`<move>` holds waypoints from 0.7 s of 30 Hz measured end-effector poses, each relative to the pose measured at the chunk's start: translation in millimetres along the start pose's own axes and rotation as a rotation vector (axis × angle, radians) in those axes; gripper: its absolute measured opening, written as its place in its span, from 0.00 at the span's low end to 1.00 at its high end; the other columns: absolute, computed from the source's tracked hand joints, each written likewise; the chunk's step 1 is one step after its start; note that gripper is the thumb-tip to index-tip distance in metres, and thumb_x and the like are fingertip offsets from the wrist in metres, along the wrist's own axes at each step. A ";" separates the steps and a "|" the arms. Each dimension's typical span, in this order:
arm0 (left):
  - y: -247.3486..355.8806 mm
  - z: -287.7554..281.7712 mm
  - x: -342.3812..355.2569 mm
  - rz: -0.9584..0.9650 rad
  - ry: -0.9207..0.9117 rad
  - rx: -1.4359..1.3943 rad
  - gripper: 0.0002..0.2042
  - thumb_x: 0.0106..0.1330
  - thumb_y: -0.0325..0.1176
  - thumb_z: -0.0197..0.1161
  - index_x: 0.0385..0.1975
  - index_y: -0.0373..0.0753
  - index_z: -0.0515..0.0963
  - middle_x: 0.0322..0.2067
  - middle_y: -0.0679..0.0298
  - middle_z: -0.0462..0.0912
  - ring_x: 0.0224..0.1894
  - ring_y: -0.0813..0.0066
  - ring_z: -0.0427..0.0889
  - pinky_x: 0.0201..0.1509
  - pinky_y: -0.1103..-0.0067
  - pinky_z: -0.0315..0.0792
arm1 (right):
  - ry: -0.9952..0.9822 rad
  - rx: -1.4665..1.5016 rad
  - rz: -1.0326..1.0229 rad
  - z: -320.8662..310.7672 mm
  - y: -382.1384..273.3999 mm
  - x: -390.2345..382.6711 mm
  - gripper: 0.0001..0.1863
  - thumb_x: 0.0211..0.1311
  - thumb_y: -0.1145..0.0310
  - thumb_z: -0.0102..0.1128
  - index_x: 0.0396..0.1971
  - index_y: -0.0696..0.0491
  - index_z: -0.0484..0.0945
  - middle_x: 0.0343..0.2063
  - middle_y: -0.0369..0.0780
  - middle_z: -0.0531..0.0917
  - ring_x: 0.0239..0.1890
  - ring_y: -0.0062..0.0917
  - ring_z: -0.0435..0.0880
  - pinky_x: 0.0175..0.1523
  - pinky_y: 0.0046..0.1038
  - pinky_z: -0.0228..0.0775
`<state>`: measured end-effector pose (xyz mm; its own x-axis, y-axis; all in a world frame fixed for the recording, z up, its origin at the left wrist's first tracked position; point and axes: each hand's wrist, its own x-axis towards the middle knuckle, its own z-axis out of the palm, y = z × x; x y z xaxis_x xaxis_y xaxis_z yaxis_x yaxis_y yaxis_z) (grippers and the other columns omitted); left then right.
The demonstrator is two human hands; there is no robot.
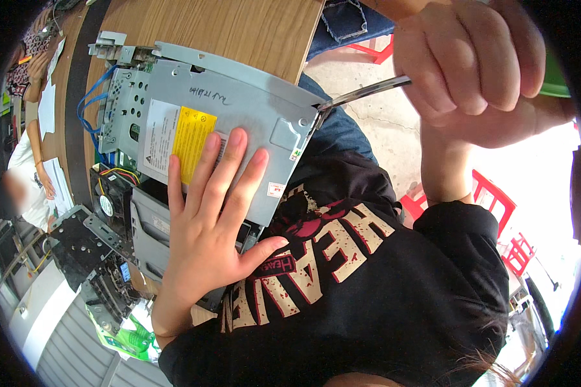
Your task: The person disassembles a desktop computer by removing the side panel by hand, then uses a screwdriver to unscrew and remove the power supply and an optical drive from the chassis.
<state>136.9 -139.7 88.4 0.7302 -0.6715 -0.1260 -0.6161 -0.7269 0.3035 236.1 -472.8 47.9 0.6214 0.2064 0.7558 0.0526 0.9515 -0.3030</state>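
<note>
left hand (210,226) flat, fingers spread on grey metal drive casing (239,109), right hand (471,64) fisted around screwdriver (368,92), tip at casing corner, wooden desk (239,29)

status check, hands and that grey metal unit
Left hand flat on grey metal unit. Right hand fisted on screwdriver, tip at unit's corner. Blue cables on far side.

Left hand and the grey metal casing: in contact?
Touching. The head view shows the left hand lying flat, fingers spread, on the grey metal casing, fingertips overlapping its yellow label.
</note>
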 end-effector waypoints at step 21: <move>-3.8 1.4 -5.0 0.056 -0.033 0.057 0.44 0.57 0.62 0.57 0.67 0.36 0.58 0.68 0.47 0.54 0.70 0.45 0.52 0.70 0.48 0.38 | 0.047 0.018 0.018 -3.4 -0.6 5.1 0.23 0.63 0.40 0.53 0.27 0.47 0.74 0.24 0.32 0.77 0.22 0.15 0.75 0.29 0.18 0.72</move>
<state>135.2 -133.7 86.5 0.6848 -0.7149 -0.1414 -0.6721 -0.6946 0.2565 241.9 -473.2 49.9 0.6582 0.2128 0.7222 0.0274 0.9518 -0.3054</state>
